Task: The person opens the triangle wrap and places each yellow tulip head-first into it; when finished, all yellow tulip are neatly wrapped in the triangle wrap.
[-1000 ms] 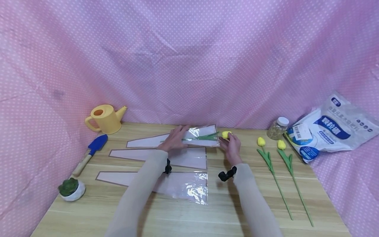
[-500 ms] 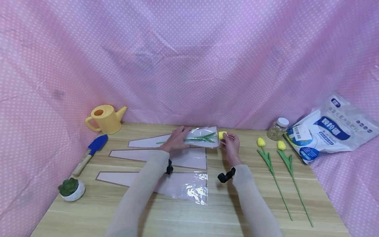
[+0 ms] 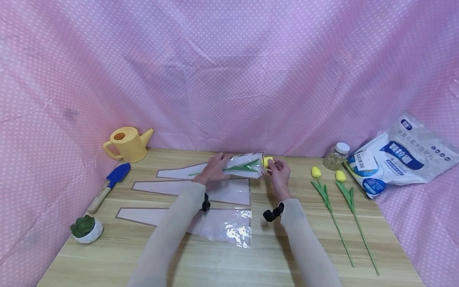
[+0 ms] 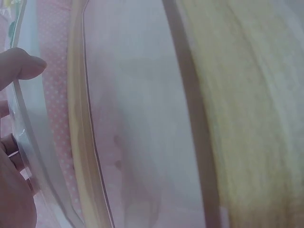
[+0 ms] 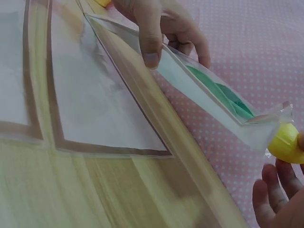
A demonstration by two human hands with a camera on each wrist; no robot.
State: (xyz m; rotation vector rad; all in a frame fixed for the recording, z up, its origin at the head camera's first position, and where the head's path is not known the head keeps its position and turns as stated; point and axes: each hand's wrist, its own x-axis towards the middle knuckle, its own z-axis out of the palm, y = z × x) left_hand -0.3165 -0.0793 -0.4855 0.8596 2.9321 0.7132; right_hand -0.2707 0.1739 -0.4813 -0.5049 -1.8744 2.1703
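Note:
At the table's back, my left hand (image 3: 214, 169) holds a clear tapered flower sleeve (image 3: 172, 173) with a brown border. The left wrist view has my thumb (image 4: 23, 66) on the sleeve's near side, fingers beyond it. Inside lie the green stem and leaves of a yellow tulip (image 3: 266, 161). My right hand (image 3: 279, 177) pinches the tulip's head (image 5: 284, 144) just at the sleeve's wide mouth. In the right wrist view the sleeve (image 5: 190, 90) is tilted up off the table, with the leaves (image 5: 223, 92) seen through the film.
Two more sleeves, a middle one (image 3: 229, 192) and a front one (image 3: 215, 225), lie flat nearer me. Two yellow tulips (image 3: 324, 195) lie at right, near a jar (image 3: 336, 156) and a white bag (image 3: 398, 155). Leftward are a watering can (image 3: 129, 145), a trowel (image 3: 111, 185) and a potted succulent (image 3: 87, 229).
The tulip has slid leftward, stem deeper into the sleeve, its head now at the mouth. My right hand moved slightly left with it; my left hand keeps its hold.

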